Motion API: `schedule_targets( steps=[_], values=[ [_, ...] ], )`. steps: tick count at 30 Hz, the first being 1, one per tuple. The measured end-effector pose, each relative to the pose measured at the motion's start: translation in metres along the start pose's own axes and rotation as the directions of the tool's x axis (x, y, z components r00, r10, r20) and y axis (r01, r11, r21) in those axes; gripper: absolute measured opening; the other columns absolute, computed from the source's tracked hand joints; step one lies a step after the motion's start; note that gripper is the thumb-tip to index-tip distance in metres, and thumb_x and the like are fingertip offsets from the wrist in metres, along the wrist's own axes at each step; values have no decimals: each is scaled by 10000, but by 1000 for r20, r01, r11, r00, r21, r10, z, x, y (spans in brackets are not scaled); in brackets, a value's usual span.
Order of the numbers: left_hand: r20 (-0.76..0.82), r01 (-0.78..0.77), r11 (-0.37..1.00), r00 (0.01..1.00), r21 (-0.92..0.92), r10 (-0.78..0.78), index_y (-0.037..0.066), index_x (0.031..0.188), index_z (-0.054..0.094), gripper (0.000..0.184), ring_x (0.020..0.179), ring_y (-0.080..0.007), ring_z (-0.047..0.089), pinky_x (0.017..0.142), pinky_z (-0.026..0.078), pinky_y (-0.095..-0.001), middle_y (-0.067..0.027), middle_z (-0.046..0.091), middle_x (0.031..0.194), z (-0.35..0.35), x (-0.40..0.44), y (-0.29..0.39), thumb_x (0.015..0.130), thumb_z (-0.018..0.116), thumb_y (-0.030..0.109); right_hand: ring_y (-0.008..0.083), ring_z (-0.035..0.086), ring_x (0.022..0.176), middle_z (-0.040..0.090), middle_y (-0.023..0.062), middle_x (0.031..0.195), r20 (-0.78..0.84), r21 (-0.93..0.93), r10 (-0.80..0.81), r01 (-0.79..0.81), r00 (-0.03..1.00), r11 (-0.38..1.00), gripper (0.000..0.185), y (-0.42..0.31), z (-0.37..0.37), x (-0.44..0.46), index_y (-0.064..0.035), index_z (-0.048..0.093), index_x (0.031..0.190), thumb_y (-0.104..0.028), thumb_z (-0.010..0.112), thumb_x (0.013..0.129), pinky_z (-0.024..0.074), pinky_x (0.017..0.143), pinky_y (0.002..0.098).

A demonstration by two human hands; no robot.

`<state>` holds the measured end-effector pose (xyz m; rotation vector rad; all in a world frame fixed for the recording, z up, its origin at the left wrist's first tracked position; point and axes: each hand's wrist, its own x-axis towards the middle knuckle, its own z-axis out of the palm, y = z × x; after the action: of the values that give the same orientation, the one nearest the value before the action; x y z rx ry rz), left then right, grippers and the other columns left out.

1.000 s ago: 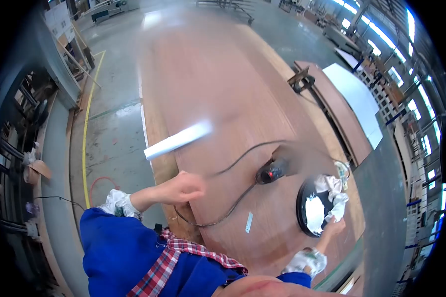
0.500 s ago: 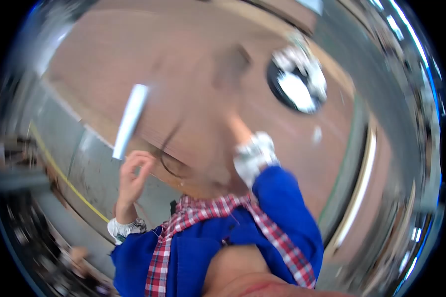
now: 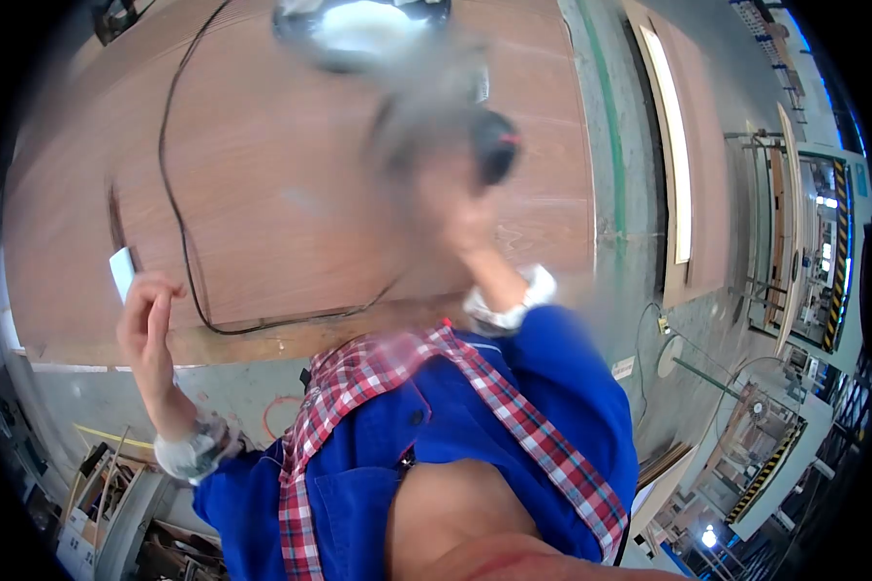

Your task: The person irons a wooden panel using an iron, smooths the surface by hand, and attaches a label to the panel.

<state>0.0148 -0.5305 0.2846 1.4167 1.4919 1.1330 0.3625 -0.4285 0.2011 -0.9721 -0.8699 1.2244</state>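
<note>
My right hand (image 3: pixel 460 208) is closed around a dark power tool (image 3: pixel 494 145) over the reddish-brown wood board (image 3: pixel 262 194). Motion smears the tool, so its exact kind does not show; a rounded black end with a red mark sticks out to the right. A black cord (image 3: pixel 170 174) loops across the board and its near end runs toward that hand. My left hand (image 3: pixel 150 324) hovers at the board's near left side, fingers loosely bent, with nothing visible in them. Just beyond it is a white strip (image 3: pixel 122 271), partly hidden behind the fingers.
At the board's far side stands a round black object (image 3: pixel 334 58) with something white in or on it. A long pale strip (image 3: pixel 669 136) lies on boards to the right. Machines with yellow-black striped edges (image 3: pixel 836 257) stand farther right. A wooden crate (image 3: pixel 107 494) sits lower left.
My view has turned, so the board now lies squarer ahead and the round black object sits farther up. My right hand with the tool is nearer me; my left hand appears farther left.
</note>
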Motion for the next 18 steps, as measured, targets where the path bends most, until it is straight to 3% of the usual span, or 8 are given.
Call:
schedule_targets(
  steps=[2,4,6,7,10,13,14,18],
  values=[
    [142,-5,1000,990,-2,5,-16,791,510,116,840,-148,506,773,391,-254,-86,534,909,8,31,12,893,499,39,95,500,506,550,11,644,-110,-12,-21,20,994,1000,157,-28,-38,-13,-55,546,748,65,646,739,398,471,236],
    [307,-2,1000,952,-29,11,-15,781,521,121,833,-139,511,741,393,-245,-76,544,896,16,68,16,875,519,61,100,484,476,525,13,604,-246,-194,-61,13,967,981,150,-57,-65,-29,-48,552,751,72,641,736,380,448,237],
    [502,-15,1000,865,11,7,-14,764,533,145,801,-132,517,715,398,-244,-65,556,850,27,107,19,863,539,91,114,480,458,512,28,606,-448,-111,120,-188,886,976,145,-92,-81,-47,-38,550,759,84,624,736,363,419,236],
    [577,-9,999,816,41,-16,0,747,523,148,808,-145,537,734,414,-265,-72,568,854,36,126,19,854,542,101,114,472,447,506,32,607,-478,-114,64,-134,876,984,135,-94,-95,-55,-29,544,759,85,614,739,350,402,240],
    [747,3,987,653,163,-125,20,724,522,144,814,-155,568,752,446,-285,-75,592,853,61,175,3,833,548,110,90,447,430,500,22,583,-449,-280,126,-273,885,920,128,-113,-106,-78,-34,528,753,56,619,760,312,380,225],
    [865,-7,994,494,111,-93,22,726,541,129,818,-148,583,759,466,-280,-69,611,853,107,209,8,824,546,105,59,421,415,495,3,548,-426,-576,197,-432,883,694,127,-133,-99,-85,-42,527,754,6,642,780,290,374,210],
    [896,1,998,440,68,-62,21,728,549,124,820,-146,587,763,471,-277,-67,618,855,123,216,10,822,544,103,39,405,407,494,-10,527,-438,-561,228,-462,870,687,130,-134,-97,-85,-48,530,755,-37,651,798,273,371,200],
    [949,36,981,251,189,-192,14,738,592,124,823,-128,588,780,473,-274,-62,633,876,165,235,1,818,543,95,44,442,438,507,-8,540,-470,-484,387,-598,794,639,125,-136,-93,-84,-37,541,765,-68,647,824,301,394,199]
  ],
)
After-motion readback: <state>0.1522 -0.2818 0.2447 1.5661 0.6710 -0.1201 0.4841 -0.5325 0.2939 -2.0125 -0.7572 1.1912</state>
